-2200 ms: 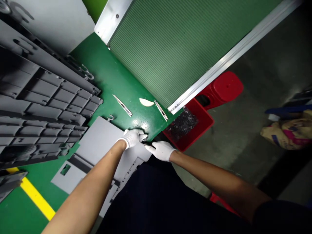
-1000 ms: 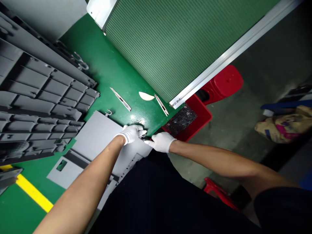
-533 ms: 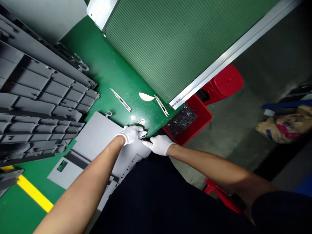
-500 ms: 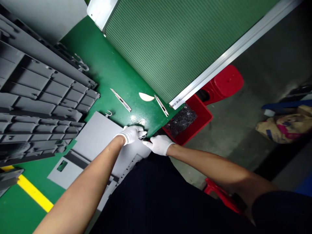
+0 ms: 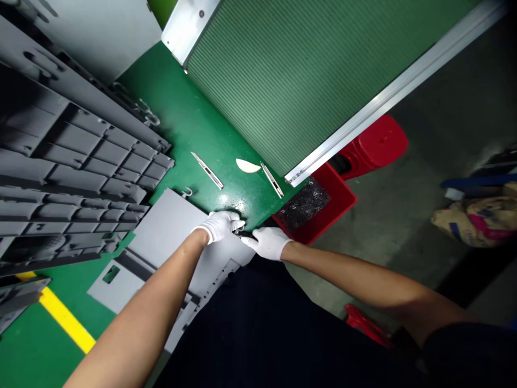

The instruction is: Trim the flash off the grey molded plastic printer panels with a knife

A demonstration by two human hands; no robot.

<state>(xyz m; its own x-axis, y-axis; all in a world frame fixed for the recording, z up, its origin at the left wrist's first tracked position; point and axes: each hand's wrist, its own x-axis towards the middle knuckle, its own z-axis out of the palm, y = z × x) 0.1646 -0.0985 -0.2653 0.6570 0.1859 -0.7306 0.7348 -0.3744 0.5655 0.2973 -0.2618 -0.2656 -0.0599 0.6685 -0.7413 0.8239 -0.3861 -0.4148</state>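
A flat grey plastic panel [image 5: 169, 226] lies on the green table, with a small hook [image 5: 187, 192] sticking out from its far edge. My left hand [image 5: 220, 225], in a white glove, is closed at the panel's right corner, its fingers pinching around another small hook there. From the right, my gloved right hand [image 5: 270, 243] reaches to the same corner. It is closed around a small hand tool [image 5: 239, 234] with a dark metal tip and a hint of red; the fingers hide most of it.
Two utility knives [image 5: 207, 171] [image 5: 272, 180] and a pale half-disc [image 5: 247, 166] lie beyond my hands. A ribbed green conveyor [image 5: 315, 81] with a metal rail stands behind. Ribbed grey panels [image 5: 92, 145] are stacked left. At right are a red bin [image 5: 337, 207] of dark scraps and a red stool [image 5: 382, 141].
The whole view has shifted slightly, so everything appears a little further right and down. Both hands stay at the panel's corner with nearly the same grip.
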